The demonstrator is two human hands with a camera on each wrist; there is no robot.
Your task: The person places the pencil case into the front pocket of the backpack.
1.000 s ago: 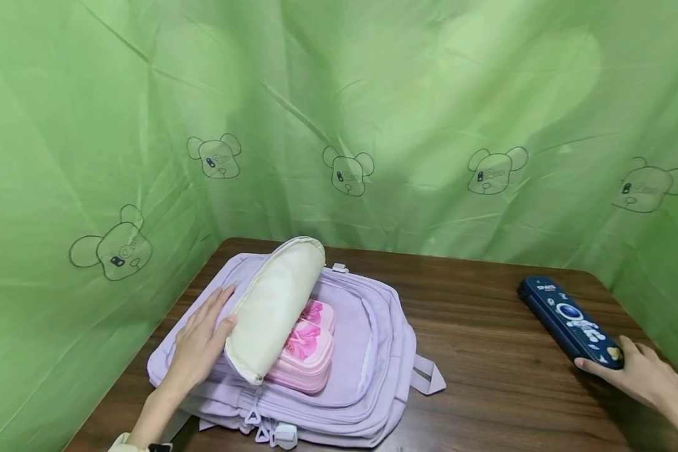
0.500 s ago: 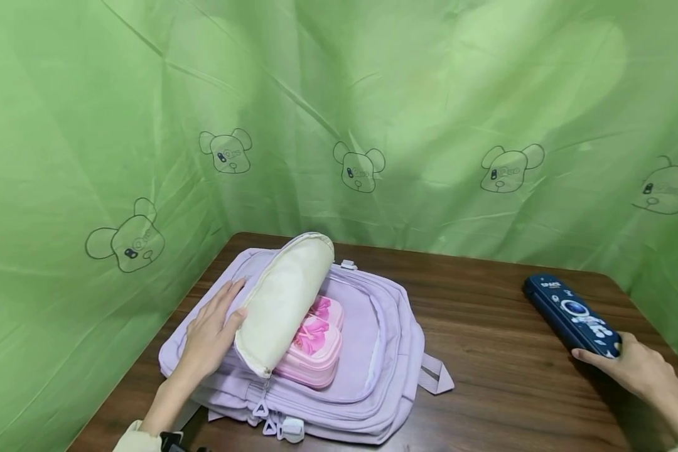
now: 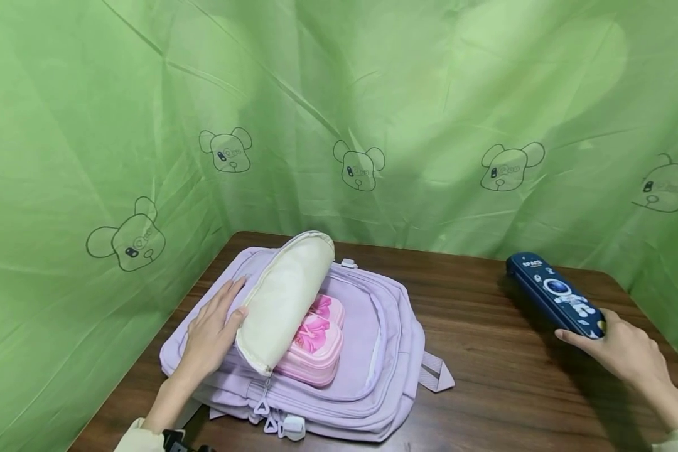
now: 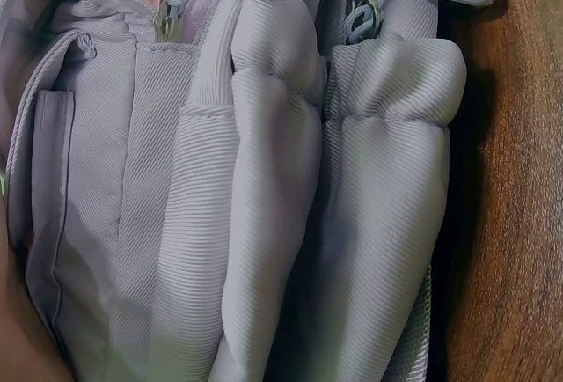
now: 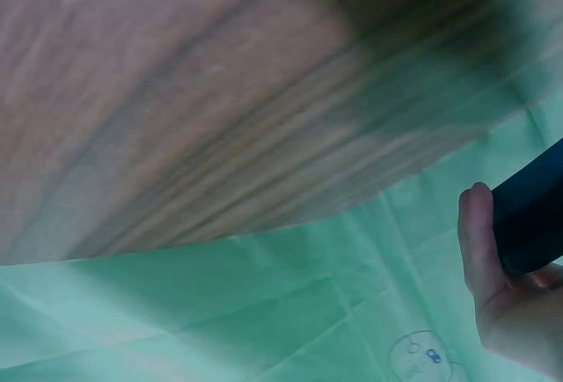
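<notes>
A lilac backpack (image 3: 398, 351) lies on the table with its front pocket unzipped and the cream-lined flap (image 3: 285, 301) folded back. Inside the pocket sits a pink case with a flower print (image 3: 316, 351), partly hidden by the flap. My left hand (image 3: 211, 333) rests on the backpack beside the flap, fingers extended and thumb at the flap's edge. At the right, my right hand (image 3: 627, 348) grips the near end of a dark blue pencil case (image 3: 556, 295) with space pictures on it. This case is tilted and appears raised off the table; the right wrist view shows its dark end (image 5: 532, 215) in the hand.
The brown wooden table (image 3: 474, 376) extends under both. Green fabric (image 3: 418, 113) with bear-face drawings closes in the back and sides. Zip pulls (image 3: 262, 408) and a buckle (image 3: 294, 428) hang at the backpack's near side, and a strap loop (image 3: 436, 373) sticks out on its right.
My right hand has moved the blue pencil case up and to the left, seemingly off the table. The view shifted slightly earlier; my left hand stays on the backpack.
</notes>
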